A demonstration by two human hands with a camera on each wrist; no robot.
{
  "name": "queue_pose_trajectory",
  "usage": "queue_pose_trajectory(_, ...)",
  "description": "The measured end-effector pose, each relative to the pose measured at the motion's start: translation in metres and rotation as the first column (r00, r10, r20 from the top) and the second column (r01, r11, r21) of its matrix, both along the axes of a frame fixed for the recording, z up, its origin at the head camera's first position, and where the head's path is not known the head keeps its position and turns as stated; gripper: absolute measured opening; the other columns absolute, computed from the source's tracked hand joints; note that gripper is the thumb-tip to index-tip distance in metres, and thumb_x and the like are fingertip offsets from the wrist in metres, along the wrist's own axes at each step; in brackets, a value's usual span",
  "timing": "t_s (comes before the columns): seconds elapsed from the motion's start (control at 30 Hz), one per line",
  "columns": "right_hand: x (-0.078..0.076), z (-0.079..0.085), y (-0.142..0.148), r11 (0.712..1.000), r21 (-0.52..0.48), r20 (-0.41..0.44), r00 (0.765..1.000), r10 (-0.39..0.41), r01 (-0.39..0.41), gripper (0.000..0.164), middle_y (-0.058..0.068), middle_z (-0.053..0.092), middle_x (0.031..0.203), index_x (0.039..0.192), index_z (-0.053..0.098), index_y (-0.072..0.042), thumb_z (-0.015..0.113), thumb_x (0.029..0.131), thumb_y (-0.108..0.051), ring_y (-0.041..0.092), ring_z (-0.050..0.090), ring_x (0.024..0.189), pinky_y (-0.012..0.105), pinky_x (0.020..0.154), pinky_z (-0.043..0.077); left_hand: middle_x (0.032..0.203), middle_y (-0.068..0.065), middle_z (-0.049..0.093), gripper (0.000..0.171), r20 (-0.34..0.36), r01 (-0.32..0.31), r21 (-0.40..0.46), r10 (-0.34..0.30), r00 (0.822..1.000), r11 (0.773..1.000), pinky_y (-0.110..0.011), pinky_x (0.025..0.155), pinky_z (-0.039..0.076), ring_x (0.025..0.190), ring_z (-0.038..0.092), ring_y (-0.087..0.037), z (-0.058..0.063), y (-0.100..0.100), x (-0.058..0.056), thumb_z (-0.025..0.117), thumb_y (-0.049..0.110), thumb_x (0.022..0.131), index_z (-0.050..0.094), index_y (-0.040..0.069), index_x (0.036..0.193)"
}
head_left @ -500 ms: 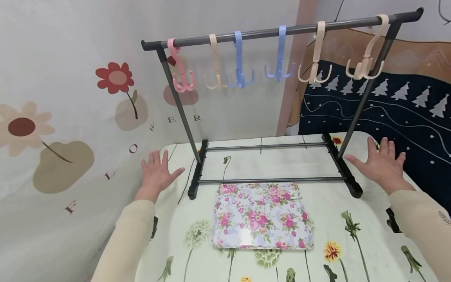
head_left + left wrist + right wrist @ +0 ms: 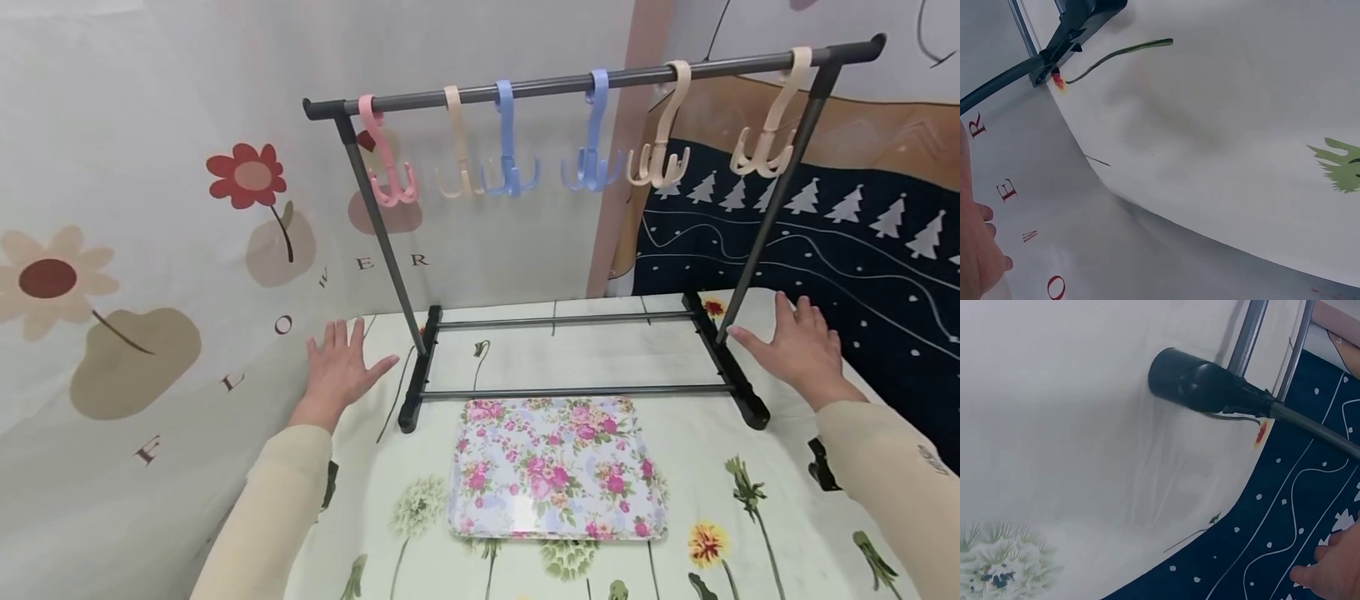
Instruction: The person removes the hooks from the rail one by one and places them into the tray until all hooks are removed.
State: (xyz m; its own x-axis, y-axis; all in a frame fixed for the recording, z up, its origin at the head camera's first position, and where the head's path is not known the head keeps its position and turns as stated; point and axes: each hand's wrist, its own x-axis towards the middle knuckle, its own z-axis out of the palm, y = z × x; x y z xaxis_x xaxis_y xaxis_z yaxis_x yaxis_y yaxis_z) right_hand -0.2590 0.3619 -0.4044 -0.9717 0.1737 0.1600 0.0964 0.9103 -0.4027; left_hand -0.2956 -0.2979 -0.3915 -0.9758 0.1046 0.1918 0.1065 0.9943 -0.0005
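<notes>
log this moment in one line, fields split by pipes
left hand: empty, beside rack | right hand: empty, beside rack | hooks: six, hanging | floral tray: flat, before rack

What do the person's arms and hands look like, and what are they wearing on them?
The left sleeve and right sleeve are long, plain and cream. The right one has a small dark marking, too tiny to read. The left hand and right hand have no gloves, with fingers and thumbs showing.
</notes>
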Motion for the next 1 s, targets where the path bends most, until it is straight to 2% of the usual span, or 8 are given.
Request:
queue_pose_trajectory(0.17, -0.005, 0.002, -0.004, 0.999, -0.042, -0.006, 1.000, 0.001, -0.001, 0.106, 0.042, -0.006, 0.153, 0.153, -0.003, 0.008, 0.042, 0.095, -0.068, 0.058, -0.004, 0.141, 0.072, 0.108, 0.002, 0.156, -0.034, 0.017, 0.103, -0.014, 0.005, 0.005, -0.005, 1.000, 1.000, -0.071, 0.109, 0.005, 0.145, 0.011, -0.049, 0.005, 0.007, -0.002, 0.041, 0.077, 0.090, 0.019, 0.000, 0.156)
queue_pose_trajectory(0.37, -0.009, -0.002, -0.007, 0.995, -0.099, 0.020, 1.000, -0.012, 0.014, 0.106, 0.042, -0.004, 0.153, 0.152, -0.004, 0.010, 0.043, 0.095, -0.066, 0.058, -0.001, 0.141, 0.072, 0.108, 0.009, 0.155, -0.033, 0.019, 0.098, -0.024, 0.017, -0.012, -0.017, 1.000, 1.000, -0.070, 0.109, 0.008, 0.145, 0.013, -0.048, 0.005, 0.015, 0.001, 0.048, 0.070, 0.092, 0.021, 0.000, 0.155)
queue_pose_trajectory(0.5, -0.013, -0.006, -0.008, 0.986, -0.167, 0.040, 0.999, -0.021, 0.027, 0.105, 0.041, -0.005, 0.153, 0.152, -0.006, 0.009, 0.043, 0.096, -0.065, 0.059, 0.000, 0.140, 0.073, 0.105, 0.014, 0.155, -0.032, 0.021, 0.096, -0.041, 0.025, 0.022, -0.024, 0.999, 0.999, -0.070, 0.110, 0.008, 0.145, 0.014, -0.048, 0.006, 0.018, 0.002, 0.050, 0.067, 0.093, 0.021, 0.000, 0.155)
queue_pose_trajectory(0.73, -0.018, -0.012, -0.010, 0.971, -0.236, 0.041, 0.999, -0.035, 0.044, 0.098, 0.042, -0.001, 0.153, 0.152, -0.005, 0.010, 0.044, 0.100, -0.057, 0.061, 0.007, 0.138, 0.071, 0.106, 0.018, 0.154, -0.031, 0.024, 0.094, -0.054, 0.041, 0.058, -0.038, 0.998, 0.997, -0.068, 0.111, 0.010, 0.144, 0.017, -0.046, 0.015, 0.029, 0.002, 0.052, 0.064, 0.093, 0.023, 0.000, 0.155)
queue_pose_trajectory(1.0, -0.024, -0.022, -0.013, 0.949, -0.302, 0.060, 0.996, -0.071, 0.086, 0.094, 0.042, 0.008, 0.152, 0.151, -0.002, 0.012, 0.044, 0.101, -0.054, 0.060, 0.016, 0.137, 0.067, 0.107, 0.023, 0.157, -0.030, 0.021, 0.095, -0.051, 0.062, 0.105, -0.057, 0.997, 0.993, -0.066, 0.113, 0.008, 0.146, 0.014, -0.044, 0.026, 0.044, 0.003, 0.053, 0.064, 0.093, 0.020, 0.001, 0.156)
